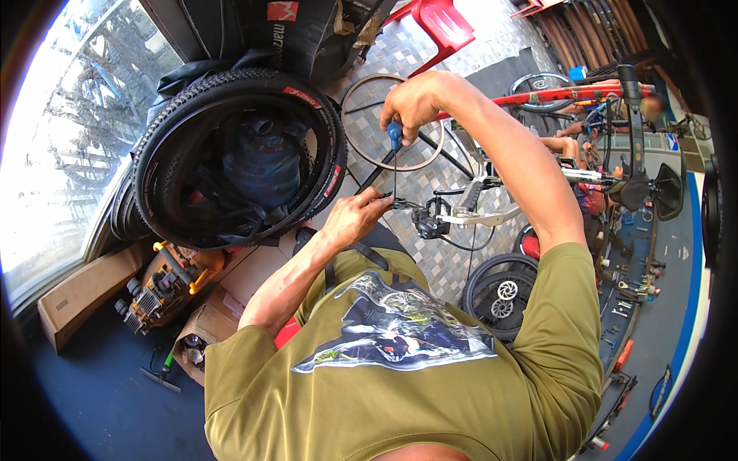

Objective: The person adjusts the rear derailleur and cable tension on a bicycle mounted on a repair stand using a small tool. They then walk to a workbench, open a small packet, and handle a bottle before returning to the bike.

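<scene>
Gripped in my right hand (415,104) is a screwdriver (395,134) with a blue handle, its thin shaft pointing down. The shaft's tip meets a dark metal part by the fingertips of my left hand (354,219). That hand pinches the end of what looks like a bicycle's rear derailleur (430,220), its fingers closed around the cage. The derailleur hangs beside the silver rear stay (492,217) of a bicycle frame whose red tube (553,95) runs to the right. My right forearm crosses over part of the frame.
Black tyres (336,146) lean at the left near a bright window. A bare wheel rim (345,123) lies beyond my hands. Below are a yellow toy truck (154,307) and a cardboard box (81,296). Tools line a bench (619,307) on the right; a red chair (442,31) stands far off.
</scene>
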The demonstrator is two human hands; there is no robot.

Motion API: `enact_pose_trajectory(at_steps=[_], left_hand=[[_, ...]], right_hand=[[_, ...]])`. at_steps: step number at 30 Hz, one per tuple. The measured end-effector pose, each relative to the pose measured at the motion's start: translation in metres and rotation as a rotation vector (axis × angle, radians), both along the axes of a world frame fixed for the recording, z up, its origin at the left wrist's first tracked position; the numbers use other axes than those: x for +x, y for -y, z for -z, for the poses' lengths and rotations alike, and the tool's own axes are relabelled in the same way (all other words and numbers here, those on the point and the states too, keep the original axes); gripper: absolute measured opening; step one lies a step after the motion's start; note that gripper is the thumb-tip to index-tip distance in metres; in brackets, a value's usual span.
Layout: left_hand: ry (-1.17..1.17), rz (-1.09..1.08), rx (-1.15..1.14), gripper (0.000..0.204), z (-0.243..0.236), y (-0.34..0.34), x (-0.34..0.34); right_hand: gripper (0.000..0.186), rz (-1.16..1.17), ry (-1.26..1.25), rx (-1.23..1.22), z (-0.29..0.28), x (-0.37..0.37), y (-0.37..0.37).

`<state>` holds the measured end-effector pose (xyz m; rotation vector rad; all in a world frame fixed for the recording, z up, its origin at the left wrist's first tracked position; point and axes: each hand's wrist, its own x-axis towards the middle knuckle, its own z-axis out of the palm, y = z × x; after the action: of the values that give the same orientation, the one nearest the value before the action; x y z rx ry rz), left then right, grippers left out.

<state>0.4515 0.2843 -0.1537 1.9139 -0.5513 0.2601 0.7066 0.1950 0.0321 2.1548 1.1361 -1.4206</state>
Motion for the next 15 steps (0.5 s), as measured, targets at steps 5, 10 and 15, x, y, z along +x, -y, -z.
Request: enact_pose_trajectory(at_steps=[5, 10, 15], left_hand=[[0.018, -0.007, 0.013, 0.032, 0.001, 0.000, 0.000], [0.014, -0.019, 0.022, 0.032, -0.001, 0.001, -0.002], [0.013, -0.019, 0.033, 0.032, -0.001, 0.001, -0.002]], right_hand=[[0.050, -0.014, 0.063, -0.080, 0.000, -0.006, -0.001], [0.055, 0.065, 0.102, -0.129, 0.009, -0.012, -0.005], [0.047, 0.396, 0.015, 0.005, 0.022, -0.016, 0.007]])
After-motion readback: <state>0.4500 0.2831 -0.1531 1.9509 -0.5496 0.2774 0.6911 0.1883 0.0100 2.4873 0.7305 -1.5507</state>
